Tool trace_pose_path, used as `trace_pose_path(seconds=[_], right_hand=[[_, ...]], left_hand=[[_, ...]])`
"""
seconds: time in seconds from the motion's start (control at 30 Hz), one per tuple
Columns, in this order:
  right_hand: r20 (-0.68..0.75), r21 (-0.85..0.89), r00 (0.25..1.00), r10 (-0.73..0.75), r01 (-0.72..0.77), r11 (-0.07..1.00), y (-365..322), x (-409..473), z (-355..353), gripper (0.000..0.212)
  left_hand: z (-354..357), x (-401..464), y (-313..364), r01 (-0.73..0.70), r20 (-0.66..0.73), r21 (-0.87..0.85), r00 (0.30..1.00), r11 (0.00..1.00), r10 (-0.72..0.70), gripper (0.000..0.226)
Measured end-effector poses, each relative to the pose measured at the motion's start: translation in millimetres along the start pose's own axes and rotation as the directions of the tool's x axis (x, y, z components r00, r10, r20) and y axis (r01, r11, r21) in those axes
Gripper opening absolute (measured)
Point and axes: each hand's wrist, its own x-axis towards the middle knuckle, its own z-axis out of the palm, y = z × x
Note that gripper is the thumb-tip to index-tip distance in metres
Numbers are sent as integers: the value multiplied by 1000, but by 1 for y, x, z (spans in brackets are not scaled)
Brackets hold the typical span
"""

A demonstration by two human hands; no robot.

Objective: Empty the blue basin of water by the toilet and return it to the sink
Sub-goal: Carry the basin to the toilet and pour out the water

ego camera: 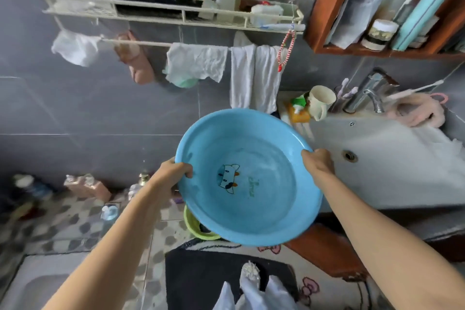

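We hold the basin (249,178) in the air with both hands, in front of us and just left of the sink (392,158). Our left hand (173,173) grips the left rim, fingers curled over the edge into the bowl. Our right hand (318,162) clamps the right rim, thumb on the inside and the other fingers hidden beneath. The basin tilts with its open side toward us, the far rim higher than the near one. Inside, it looks empty; a cartoon cow face (227,178) and some green lettering show on the bottom.

The sink is white, with its drain (350,156) in plain sight and a chrome tap (370,95) at the back. On the sink's left corner stand a cream cup (320,102) and an orange bottle (298,111) with a green cap. A pink cloth (417,111) lies at the rear edge beside the tap.

On the grey tiled wall hangs a white rack (173,16), and white towels (254,75) are draped over the rail below it. A wooden shelf (385,7) sits above the sink. Below the basin, a green tub (195,226) peeks out on the floor, partly covered by the basin's near rim. A dark mat (201,279) lies under us, next to the patterned floor tiles (83,224).
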Motion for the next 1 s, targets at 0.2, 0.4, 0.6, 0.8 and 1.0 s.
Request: trace_pose_path(seconds=[0.2, 0.4, 0.6, 0.8, 1.0], right_hand=[[148, -2, 972, -180, 183, 983, -34, -79, 94, 40], [338, 3, 902, -267, 283, 959, -56, -146, 182, 34], [476, -16, 799, -367, 425, 905, -85, -211, 262, 39], [615, -125, 671, -413, 601, 789, -123, -263, 334, 47], [698, -106, 537, -475, 733, 672, -158, -301, 393, 39]], left_hand=[[-107, -46, -59, -3, -225, -139, 974, 990, -29, 36], [-185, -84, -120, 13, -444, -364, 876, 931, -186, 42], [-247, -106, -183, 26, -591, -511, 715, 859, -374, 36], [-306, -108, -224, 26, -690, -587, 507, 809, -517, 17], [-342, -98, -267, 141, -702, -599, 382, 788, -602, 6]])
